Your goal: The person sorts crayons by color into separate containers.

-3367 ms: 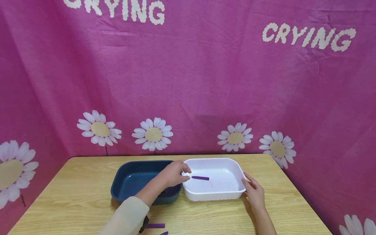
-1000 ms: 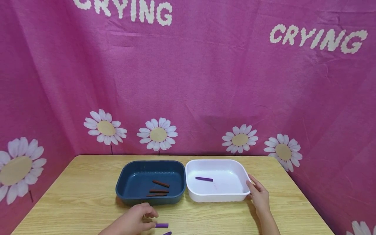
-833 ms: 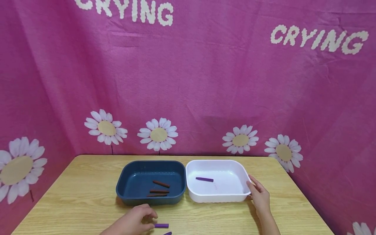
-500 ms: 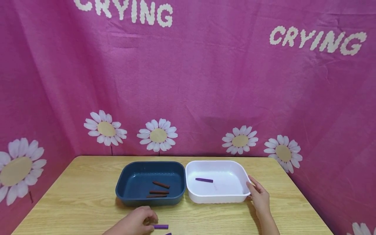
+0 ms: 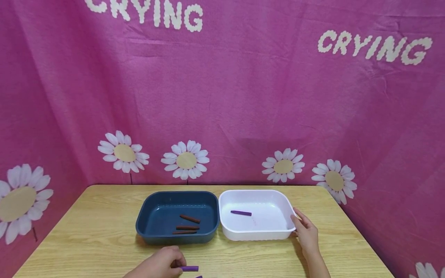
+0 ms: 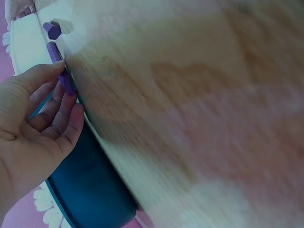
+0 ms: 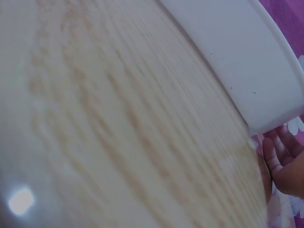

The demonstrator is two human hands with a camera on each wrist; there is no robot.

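At the front of the table my left hand (image 5: 163, 261) pinches a purple crayon (image 5: 190, 268) between thumb and fingers. In the left wrist view the thumb lies across that crayon (image 6: 68, 83), with a second purple crayon (image 6: 52, 30) just beyond it. My right hand (image 5: 306, 231) grips the right end of the white tray (image 5: 257, 234), thumb at the rim and fingers along the outside. A purple crayon (image 5: 241, 212) lies in this tray. Beside it on the left, the dark blue tray (image 5: 177, 238) holds three brown crayons (image 5: 188, 227).
The two trays stand side by side on a wooden table (image 5: 87, 231), their ends touching or nearly so. A pink cloth (image 5: 222, 96) printed with daisies hangs behind the table and at both sides.
My left hand has moved from over the white tray's left end back to the table front, and its fingers have closed on a purple crayon. The right hand stays at the white tray.
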